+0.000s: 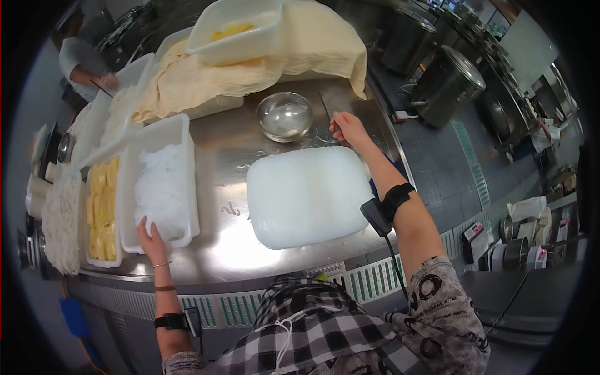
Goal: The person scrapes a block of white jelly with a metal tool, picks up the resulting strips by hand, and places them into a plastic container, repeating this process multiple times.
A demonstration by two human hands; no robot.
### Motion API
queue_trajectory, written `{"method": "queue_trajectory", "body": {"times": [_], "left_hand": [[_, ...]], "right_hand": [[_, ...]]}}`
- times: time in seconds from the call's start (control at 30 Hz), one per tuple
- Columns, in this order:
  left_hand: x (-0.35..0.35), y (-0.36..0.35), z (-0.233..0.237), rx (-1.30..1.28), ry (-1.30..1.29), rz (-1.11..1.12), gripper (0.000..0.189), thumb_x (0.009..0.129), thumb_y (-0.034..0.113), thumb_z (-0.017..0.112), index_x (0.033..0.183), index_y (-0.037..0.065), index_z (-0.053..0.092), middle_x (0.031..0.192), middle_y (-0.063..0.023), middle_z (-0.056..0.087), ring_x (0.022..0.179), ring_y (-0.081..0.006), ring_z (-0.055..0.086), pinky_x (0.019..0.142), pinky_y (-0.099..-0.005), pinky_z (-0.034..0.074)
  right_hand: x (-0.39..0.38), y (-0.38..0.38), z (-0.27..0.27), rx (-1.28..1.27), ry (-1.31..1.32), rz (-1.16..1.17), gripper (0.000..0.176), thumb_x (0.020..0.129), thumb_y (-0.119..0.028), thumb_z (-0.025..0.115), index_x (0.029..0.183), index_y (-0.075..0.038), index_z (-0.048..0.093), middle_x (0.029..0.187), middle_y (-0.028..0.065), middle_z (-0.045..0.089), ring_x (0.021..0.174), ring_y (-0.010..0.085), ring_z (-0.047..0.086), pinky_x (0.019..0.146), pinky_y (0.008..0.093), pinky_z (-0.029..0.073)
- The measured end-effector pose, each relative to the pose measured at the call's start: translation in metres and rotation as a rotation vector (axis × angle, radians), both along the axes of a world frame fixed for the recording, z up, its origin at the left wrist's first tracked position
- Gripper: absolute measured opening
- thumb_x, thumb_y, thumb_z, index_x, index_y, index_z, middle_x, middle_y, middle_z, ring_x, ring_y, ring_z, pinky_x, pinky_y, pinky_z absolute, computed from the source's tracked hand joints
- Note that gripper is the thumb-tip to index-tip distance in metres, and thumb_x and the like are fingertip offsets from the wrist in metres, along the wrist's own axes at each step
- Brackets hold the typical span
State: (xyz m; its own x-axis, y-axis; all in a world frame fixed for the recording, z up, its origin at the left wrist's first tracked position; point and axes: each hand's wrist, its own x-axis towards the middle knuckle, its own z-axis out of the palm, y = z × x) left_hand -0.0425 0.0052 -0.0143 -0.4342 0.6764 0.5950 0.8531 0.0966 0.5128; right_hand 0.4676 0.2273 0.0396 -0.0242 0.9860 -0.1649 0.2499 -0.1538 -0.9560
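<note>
Head view, looking down on a steel table. At the centre lies a white slab, a thick, translucent block with rounded corners, flat on the tabletop.

The right hand sits at 1 o'clock from the slab, just beyond its far right corner. Its fingers are curled together around what appears to be the handle of a knife. The blade lies flat on the table and points toward 12 o'clock. The handle itself is hidden by the hand.

The left hand is at 8 o'clock from the slab. Its fingers are spread apart and rest on the near rim of a white tub, gripping nothing. The tub holds a heap of shredded white material and stands just beside the slab, at its 9 o'clock.

A metal bowl stands at 12 o'clock from the slab, near the knife blade but apart from it. A cream cloth is draped over the trays further toward 12 o'clock, and on it rests a second tub with yellow contents. A tray of yellow pieces lies at 9 o'clock, beyond the white tub. Large steel pots stand on the floor at 2 o'clock. Another person's hand is at work at 10 o'clock, at the far end of the table.
</note>
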Motion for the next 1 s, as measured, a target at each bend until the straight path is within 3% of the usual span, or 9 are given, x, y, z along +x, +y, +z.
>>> {"method": "queue_trajectory", "body": {"times": [0.1, 0.2, 0.3, 0.33, 0.47, 0.6, 0.67, 0.7, 1.0], "left_hand": [[0.070, 0.000, 0.042, 0.086, 0.117, -0.107, 0.021, 0.077, 0.002, 0.050, 0.098, -0.001, 0.052, 0.097, -0.0137, 0.054, 0.092, -0.0267, 0.051, 0.085, -0.0328, 0.038], [0.167, -0.011, 0.049, -0.123, -0.284, -0.610, 0.018, 0.076, -0.002, 0.047, 0.094, 0.001, 0.052, 0.096, -0.0108, 0.055, 0.092, -0.0235, 0.052, 0.082, -0.0302, 0.040], [0.264, -0.027, 0.030, -0.315, -0.457, -1.213, 0.019, 0.074, -0.001, 0.052, 0.093, 0.004, 0.053, 0.095, -0.0114, 0.055, 0.091, -0.0248, 0.053, 0.081, -0.0321, 0.042], [0.290, -0.031, 0.022, -0.474, -0.384, -1.356, 0.020, 0.074, 0.001, 0.053, 0.093, 0.005, 0.054, 0.098, -0.0121, 0.054, 0.093, -0.0275, 0.052, 0.082, -0.0334, 0.042], [0.377, -0.037, -0.019, -0.605, -0.154, -1.799, 0.030, 0.076, 0.004, 0.049, 0.106, 0.003, 0.050, 0.111, -0.0132, 0.048, 0.105, -0.0287, 0.044, 0.090, -0.0356, 0.037], [0.428, -0.014, -0.064, -0.480, -0.065, -1.810, 0.039, 0.075, 0.008, 0.052, 0.112, 0.001, 0.045, 0.115, -0.0158, 0.046, 0.108, -0.0296, 0.042, 0.093, -0.0346, 0.034], [0.437, -0.004, -0.077, -0.656, -0.318, -1.712, 0.047, 0.076, 0.006, 0.050, 0.120, 0.001, 0.036, 0.122, -0.0159, 0.039, 0.115, -0.0303, 0.035, 0.097, -0.0345, 0.028], [0.438, -0.003, -0.083, -0.661, -0.316, -1.716, 0.047, 0.076, 0.006, 0.050, 0.120, 0.001, 0.036, 0.122, -0.0159, 0.039, 0.115, -0.0303, 0.035, 0.097, -0.0345, 0.028], [0.437, 0.006, -0.071, -0.806, -0.227, -1.720, 0.060, 0.079, 0.011, 0.050, 0.130, 0.000, 0.020, 0.134, -0.0189, 0.022, 0.125, -0.0282, 0.022, 0.102, -0.0316, 0.018]], "right_hand": [[0.023, -0.011, -0.003, -0.029, -0.035, 0.011, 0.028, 0.088, -0.030, 0.040, 0.077, -0.007, 0.052, 0.064, -0.0014, 0.053, 0.048, 0.0051, 0.045, 0.045, 0.0195, 0.037], [0.037, -0.017, -0.007, 0.043, -0.010, -0.008, 0.028, 0.088, -0.030, 0.039, 0.077, -0.007, 0.051, 0.063, -0.0014, 0.052, 0.047, 0.0051, 0.044, 0.044, 0.0196, 0.036], [0.049, -0.021, -0.007, 0.017, 0.025, -0.010, 0.029, 0.088, -0.029, 0.039, 0.075, -0.007, 0.051, 0.063, -0.0012, 0.053, 0.047, 0.0053, 0.044, 0.044, 0.0196, 0.036], [0.052, -0.023, -0.009, 0.017, 0.029, -0.014, 0.029, 0.088, -0.029, 0.039, 0.075, -0.007, 0.051, 0.063, -0.0012, 0.053, 0.047, 0.0053, 0.044, 0.044, 0.0196, 0.036], [0.059, -0.030, -0.017, -0.040, -0.020, 0.019, 0.030, 0.088, -0.031, 0.038, 0.075, -0.007, 0.051, 0.065, -0.0013, 0.053, 0.047, 0.0049, 0.045, 0.045, 0.0191, 0.037], [0.066, -0.039, -0.020, -0.055, -0.029, 0.012, 0.031, 0.088, -0.031, 0.038, 0.074, -0.007, 0.051, 0.063, -0.0005, 0.053, 0.049, 0.0058, 0.046, 0.047, 0.0208, 0.039], [0.069, -0.050, -0.025, -0.035, -0.010, 0.021, 0.031, 0.088, -0.031, 0.037, 0.074, -0.007, 0.051, 0.064, -0.0004, 0.054, 0.049, 0.0059, 0.045, 0.047, 0.0209, 0.039], [0.070, -0.055, -0.027, -0.006, 0.008, 0.032, 0.032, 0.088, -0.031, 0.037, 0.074, -0.007, 0.051, 0.064, -0.0002, 0.054, 0.049, 0.0059, 0.045, 0.048, 0.0209, 0.039], [0.077, -0.099, -0.032, 0.049, 0.070, 0.026, 0.031, 0.088, -0.026, 0.037, 0.072, -0.005, 0.053, 0.066, 0.0006, 0.055, 0.051, 0.0059, 0.046, 0.051, 0.0210, 0.039]]}}
